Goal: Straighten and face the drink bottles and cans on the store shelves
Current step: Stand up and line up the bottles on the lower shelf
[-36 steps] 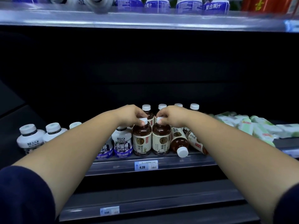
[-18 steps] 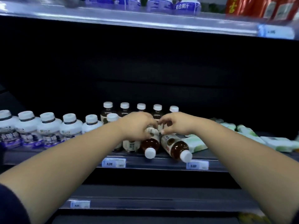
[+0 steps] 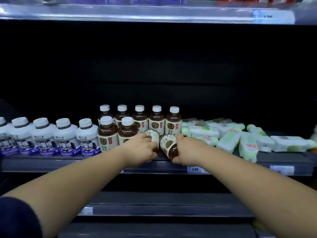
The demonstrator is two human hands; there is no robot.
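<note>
Two small tea bottles, smooth clear plastic with dark brown liquid and cream labels, lie tipped over on the shelf (image 3: pixel 68 164) just right of the upright tea bottles (image 3: pixel 107 133), necks pointing outward. The left hand (image 3: pixel 145 150) grips the left fallen bottle (image 3: pixel 151 135) and the right hand (image 3: pixel 187 152) grips the right fallen bottle (image 3: pixel 169 145), each curled round the neck end. Half a second ago both white caps showed; now the hands cover them.

green-and-white packets (image 3: pixel 228 140): lying jumbled at right | price tag (image 3: pixel 195 169): reads 5.00
</note>
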